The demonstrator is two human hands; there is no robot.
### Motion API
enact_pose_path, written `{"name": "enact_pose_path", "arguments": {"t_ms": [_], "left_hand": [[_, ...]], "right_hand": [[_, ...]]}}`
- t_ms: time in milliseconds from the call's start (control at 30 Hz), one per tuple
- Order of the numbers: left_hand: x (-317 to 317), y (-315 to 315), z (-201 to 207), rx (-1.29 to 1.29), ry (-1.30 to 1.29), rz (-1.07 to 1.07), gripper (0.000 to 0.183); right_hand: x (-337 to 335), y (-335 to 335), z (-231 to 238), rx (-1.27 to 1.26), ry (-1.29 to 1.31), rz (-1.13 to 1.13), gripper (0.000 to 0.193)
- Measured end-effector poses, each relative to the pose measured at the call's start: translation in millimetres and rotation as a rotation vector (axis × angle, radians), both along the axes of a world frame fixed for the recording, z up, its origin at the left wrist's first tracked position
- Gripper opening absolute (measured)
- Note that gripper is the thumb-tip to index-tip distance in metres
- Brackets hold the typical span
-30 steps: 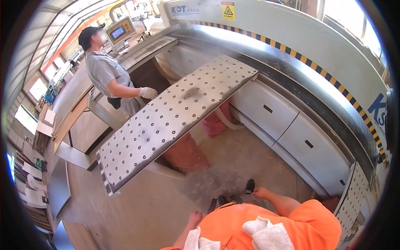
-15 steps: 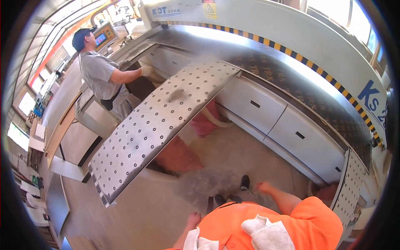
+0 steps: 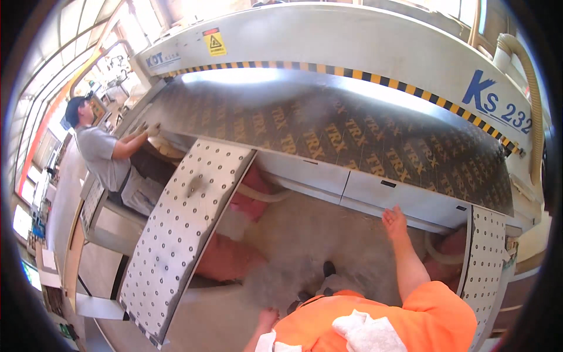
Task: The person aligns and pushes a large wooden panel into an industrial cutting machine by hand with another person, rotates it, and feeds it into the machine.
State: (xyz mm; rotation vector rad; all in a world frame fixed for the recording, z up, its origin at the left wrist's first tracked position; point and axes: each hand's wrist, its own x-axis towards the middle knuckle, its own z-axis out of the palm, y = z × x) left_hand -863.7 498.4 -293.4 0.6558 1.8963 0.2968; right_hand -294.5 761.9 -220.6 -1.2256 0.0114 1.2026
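A large dark panel [image 3: 316, 126] with gold printed lettering lies on the bed of a long panel saw, its near edge facing me. My right hand [image 3: 395, 222] reaches toward that edge, fingers stretched and apart, nothing in them. In the picture it overlaps the pale machine front [image 3: 404, 199]; a touch is not visible. Low by my side hangs my left hand [image 3: 268, 317], fingers loosely curled, with no object showing in it.
A perforated support table [image 3: 176, 234] juts out to my left, another perforated table [image 3: 485, 252] to my right. Beyond the left table a co-worker [image 3: 105, 144] in grey stands with gloved hands at the panel's left end. Reddish dust bags [image 3: 229, 258] lie beneath. A striped beam [image 3: 352, 75] spans the machine.
My view has swung toward the machine, and I am closer to it. My right arm has lifted and stretched forward, its hand opening. More of the dark panel now shows on the near side.
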Motion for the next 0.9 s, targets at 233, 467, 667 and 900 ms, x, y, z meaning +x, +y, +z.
{"name": "enact_pose_path", "arguments": {"t_ms": [233,467,667,900], "left_hand": [[12,19,-15,0.001,0.119,-0.214,0.054],[33,50,-4,0.131,0.190,-0.159,0.047],[-21,-20,21,0.057,0.174,-0.117,0.042],[-111,-125,12,-0.086,0.152,-0.078,0.042]], "right_hand": [[52,40,-5,0.321,0.131,-0.250,0.037],[161,-63,-105,0.298,-1.096,0.078,0.033],[37,-125,1,0.268,-0.980,0.104,0.044],[27,-233,-29,0.176,-1.339,0.160,0.041]]}}
